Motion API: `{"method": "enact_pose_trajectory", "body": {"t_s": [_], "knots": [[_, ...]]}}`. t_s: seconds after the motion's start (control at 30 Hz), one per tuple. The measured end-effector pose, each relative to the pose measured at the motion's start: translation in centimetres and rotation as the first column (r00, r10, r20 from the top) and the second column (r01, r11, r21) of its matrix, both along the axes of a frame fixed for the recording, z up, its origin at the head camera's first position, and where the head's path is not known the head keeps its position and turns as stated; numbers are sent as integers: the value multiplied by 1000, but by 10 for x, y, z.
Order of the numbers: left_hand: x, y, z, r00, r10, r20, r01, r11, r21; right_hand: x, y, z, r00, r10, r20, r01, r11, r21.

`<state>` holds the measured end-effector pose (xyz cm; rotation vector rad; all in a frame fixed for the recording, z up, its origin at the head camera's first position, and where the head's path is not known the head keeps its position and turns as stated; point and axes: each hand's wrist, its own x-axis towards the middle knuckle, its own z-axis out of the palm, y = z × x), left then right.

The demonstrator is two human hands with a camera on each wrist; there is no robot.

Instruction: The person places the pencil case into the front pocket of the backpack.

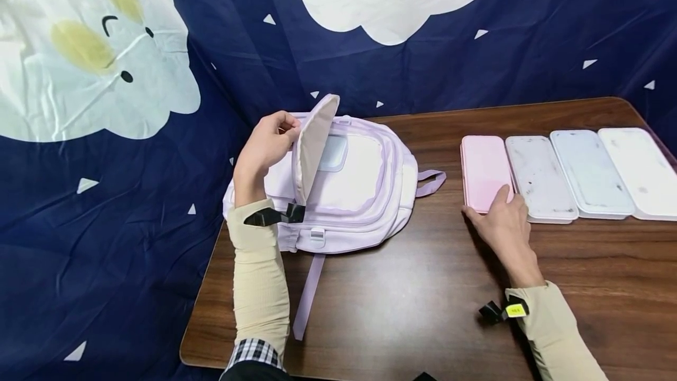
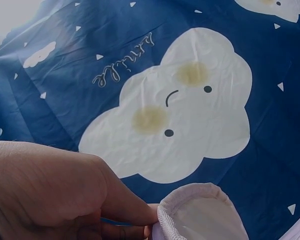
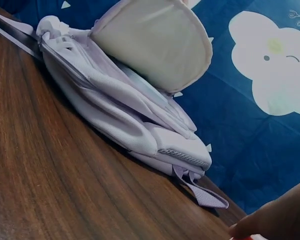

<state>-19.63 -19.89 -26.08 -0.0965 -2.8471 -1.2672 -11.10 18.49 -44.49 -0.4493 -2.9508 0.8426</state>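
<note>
A pale lilac backpack point(image 1: 394, 204) lies on the table with its front flap point(image 1: 321, 140) raised. My left hand point(image 1: 264, 146) pinches the edge of that flap between thumb and fingers; the left wrist view shows the pinched rim of the flap point(image 2: 205, 212) up close. Under the flap, a light blue rounded case point(image 1: 334, 153) shows partly. My right hand point(image 1: 505, 228) grips the near end of a flat pink case point(image 1: 483, 169), thumb at its left corner and fingers at its right side. The right wrist view catches only part of this hand point(image 3: 285, 215).
Right of the pink case lie a greyish case point(image 1: 540, 175), a pale blue case point(image 1: 592, 172) and a white case point(image 1: 640, 172) in a row. A strap point(image 1: 309, 298) trails toward the table's front edge. Navy cloud-patterned cloth point(image 1: 423, 75) hangs behind the wooden table point(image 1: 391, 304).
</note>
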Motion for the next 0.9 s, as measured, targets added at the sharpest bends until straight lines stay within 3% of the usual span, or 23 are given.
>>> {"method": "enact_pose_trajectory", "body": {"t_s": [0.47,0.9], "knots": [[1,0,1,1000,-1,-21,0,1000,-20,-1,5,1,989,-31,-144,23,998,-51],[1,-2,1,1000,-9,-24,7,999,-46,0,9,3,954,-14,-298,-12,996,-84]]}}
